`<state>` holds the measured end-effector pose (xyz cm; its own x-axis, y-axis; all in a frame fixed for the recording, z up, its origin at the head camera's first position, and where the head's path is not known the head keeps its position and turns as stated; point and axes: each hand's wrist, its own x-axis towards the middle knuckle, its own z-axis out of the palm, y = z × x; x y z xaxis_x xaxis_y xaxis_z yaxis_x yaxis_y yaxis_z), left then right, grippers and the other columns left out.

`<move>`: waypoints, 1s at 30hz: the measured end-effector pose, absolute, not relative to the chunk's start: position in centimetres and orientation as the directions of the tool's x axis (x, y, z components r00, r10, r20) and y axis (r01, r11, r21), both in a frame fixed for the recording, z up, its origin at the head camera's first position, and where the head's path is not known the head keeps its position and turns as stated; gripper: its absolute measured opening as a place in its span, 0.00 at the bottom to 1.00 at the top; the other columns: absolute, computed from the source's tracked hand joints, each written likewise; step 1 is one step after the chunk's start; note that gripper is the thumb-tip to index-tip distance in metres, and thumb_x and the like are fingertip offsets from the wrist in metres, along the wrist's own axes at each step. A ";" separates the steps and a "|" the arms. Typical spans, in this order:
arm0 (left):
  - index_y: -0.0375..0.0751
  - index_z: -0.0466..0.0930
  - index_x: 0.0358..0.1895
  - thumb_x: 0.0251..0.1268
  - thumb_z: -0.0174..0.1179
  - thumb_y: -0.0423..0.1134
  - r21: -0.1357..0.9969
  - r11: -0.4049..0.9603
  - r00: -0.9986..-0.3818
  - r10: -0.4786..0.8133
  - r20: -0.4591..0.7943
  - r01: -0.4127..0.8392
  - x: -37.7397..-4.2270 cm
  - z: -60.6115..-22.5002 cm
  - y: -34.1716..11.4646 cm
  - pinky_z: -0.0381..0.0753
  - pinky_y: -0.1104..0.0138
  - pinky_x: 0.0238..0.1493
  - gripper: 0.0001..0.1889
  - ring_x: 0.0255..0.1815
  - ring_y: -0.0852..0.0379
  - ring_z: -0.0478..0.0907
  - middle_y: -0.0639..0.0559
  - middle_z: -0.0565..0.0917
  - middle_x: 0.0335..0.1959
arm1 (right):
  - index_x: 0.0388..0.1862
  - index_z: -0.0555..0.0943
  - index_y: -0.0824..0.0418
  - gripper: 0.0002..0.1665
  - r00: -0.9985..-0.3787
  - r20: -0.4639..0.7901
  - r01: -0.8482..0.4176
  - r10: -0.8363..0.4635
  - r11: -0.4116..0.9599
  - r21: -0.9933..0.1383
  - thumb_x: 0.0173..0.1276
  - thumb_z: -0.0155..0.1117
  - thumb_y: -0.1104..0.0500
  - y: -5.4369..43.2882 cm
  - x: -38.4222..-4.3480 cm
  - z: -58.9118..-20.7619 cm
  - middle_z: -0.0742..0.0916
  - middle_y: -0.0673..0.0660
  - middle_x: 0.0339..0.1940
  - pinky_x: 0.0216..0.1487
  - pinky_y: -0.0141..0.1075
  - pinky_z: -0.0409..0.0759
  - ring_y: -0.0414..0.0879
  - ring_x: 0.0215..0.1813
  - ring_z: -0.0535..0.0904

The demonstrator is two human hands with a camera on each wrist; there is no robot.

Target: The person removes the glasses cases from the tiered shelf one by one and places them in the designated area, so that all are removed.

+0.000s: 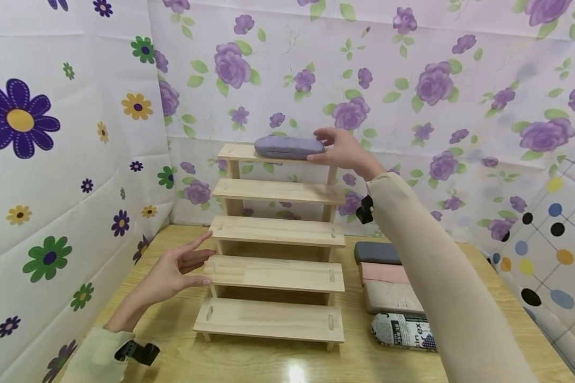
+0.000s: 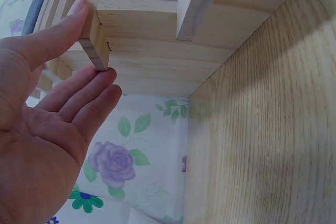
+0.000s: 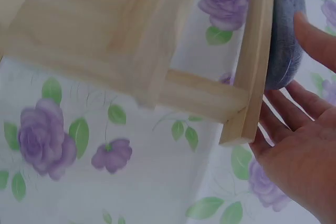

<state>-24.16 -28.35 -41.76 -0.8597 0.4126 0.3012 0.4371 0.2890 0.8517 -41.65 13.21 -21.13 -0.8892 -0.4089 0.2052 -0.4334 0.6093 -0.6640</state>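
Note:
A grey-purple glasses case lies lengthwise on the top step of a stepped wooden rack. My right hand holds its right end, thumb at the front and fingers behind. In the right wrist view, the case lies against the top board, thumb tip touching its side and fingertips near the board's end. Lower down, my left hand rests at the rack's left side, fingers extended. Its thumb and fingertips touch the end of a step board in the left wrist view.
Right of the rack, a dark grey case, a pink case, a speckled beige case and a newspaper-print case lie in a column, partly behind my right sleeve. Flowered cloth walls enclose the wooden table.

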 end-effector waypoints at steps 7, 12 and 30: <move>0.53 0.57 0.86 0.58 0.78 0.29 0.850 0.297 -0.863 0.407 0.299 0.435 -24.1 -41.8 -28.4 0.79 0.59 0.67 0.54 0.72 0.42 0.74 0.37 0.73 0.75 | 0.82 0.67 0.63 0.46 -0.894 0.179 -0.405 -0.411 0.568 -0.717 0.71 0.77 0.53 12.1 -41.8 -21.2 0.72 0.59 0.80 0.78 0.45 0.69 0.54 0.79 0.66; 0.53 0.57 0.85 0.58 0.78 0.28 0.850 0.297 -0.864 0.405 0.300 0.434 -24.1 -41.6 -28.4 0.78 0.56 0.67 0.54 0.71 0.42 0.74 0.38 0.73 0.75 | 0.81 0.69 0.62 0.43 -0.898 0.182 -0.394 -0.401 0.543 -0.741 0.72 0.76 0.55 11.9 -41.6 -21.3 0.72 0.59 0.80 0.79 0.46 0.69 0.54 0.80 0.65; 0.54 0.57 0.86 0.59 0.78 0.29 0.852 0.314 -0.871 0.403 0.281 0.419 -24.0 -41.6 -28.4 0.77 0.52 0.68 0.54 0.71 0.42 0.74 0.36 0.76 0.72 | 0.78 0.73 0.60 0.41 -0.896 0.160 -0.377 -0.415 0.516 -0.769 0.69 0.78 0.56 11.9 -42.0 -21.2 0.80 0.59 0.71 0.67 0.44 0.80 0.52 0.68 0.75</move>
<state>-24.02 -28.38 -41.59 -0.8714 0.4025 0.2805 0.4193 0.3141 0.8518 -41.97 11.95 -21.20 -0.8956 -0.4150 0.1603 -0.3768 0.5162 -0.7691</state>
